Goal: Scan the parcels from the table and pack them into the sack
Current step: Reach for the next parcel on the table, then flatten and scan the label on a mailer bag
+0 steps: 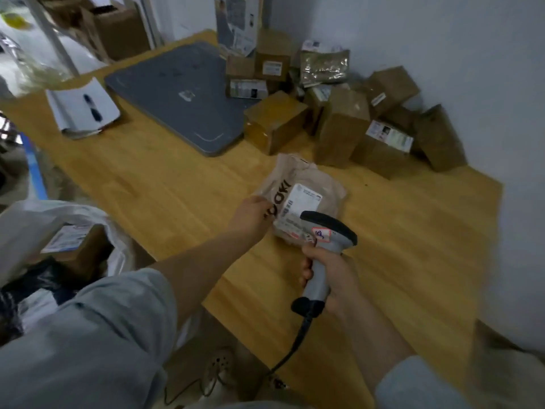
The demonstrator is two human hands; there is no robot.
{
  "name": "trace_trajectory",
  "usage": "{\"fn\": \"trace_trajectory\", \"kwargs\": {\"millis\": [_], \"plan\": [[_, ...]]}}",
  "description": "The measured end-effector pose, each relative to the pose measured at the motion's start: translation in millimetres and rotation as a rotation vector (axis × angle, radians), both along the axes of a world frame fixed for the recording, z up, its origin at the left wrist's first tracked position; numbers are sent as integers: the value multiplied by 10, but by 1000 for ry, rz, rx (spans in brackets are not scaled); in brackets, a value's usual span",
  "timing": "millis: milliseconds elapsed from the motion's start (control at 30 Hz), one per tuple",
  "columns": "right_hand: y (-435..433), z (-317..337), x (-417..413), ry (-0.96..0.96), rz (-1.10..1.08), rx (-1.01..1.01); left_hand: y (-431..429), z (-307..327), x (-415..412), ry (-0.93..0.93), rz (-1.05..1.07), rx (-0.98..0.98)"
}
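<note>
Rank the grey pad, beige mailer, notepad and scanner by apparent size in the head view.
1. grey pad
2. beige mailer
3. notepad and scanner: too alike to rank; the scanner is nearer the camera.

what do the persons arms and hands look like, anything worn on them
No gloves on the left hand or the right hand; no watch or ring shows. The left sleeve is loose pale blue-grey cloth ending near the elbow; the right sleeve matches, leaving the forearm bare.
</note>
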State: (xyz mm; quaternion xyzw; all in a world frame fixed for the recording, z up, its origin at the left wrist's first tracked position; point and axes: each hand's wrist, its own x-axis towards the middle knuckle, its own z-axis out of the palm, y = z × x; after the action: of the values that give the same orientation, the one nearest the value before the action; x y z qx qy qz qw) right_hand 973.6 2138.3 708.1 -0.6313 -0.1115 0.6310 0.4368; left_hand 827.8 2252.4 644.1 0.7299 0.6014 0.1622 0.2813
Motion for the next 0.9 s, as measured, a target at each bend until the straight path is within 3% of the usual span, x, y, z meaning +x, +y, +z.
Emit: {"fn": "trace_trajectory", "kwargs": {"millis": [167, 300, 400, 500, 600, 700, 900], "plan": [[-130, -56, 391, -2, -87, -18, 160, -89, 363, 60, 218, -38], [-147, -80, 534, -57, -30, -37, 303, -139, 449, 143, 261, -83], [-111, -81, 584, -107, 8, -26, 249, -116, 530, 210, 298, 49], [-76, -81, 620, -117, 24, -5, 173, -130, 622, 254, 3, 250], [-57, -95, 639, -115, 32, 6, 35, -251, 698, 373, -286, 156], [-44, -104, 642, -110, 27, 0, -23, -360, 664, 505, -370, 82], [3, -121, 592, -92, 36, -20, 136, -314, 340, 654, -592, 158]]}}
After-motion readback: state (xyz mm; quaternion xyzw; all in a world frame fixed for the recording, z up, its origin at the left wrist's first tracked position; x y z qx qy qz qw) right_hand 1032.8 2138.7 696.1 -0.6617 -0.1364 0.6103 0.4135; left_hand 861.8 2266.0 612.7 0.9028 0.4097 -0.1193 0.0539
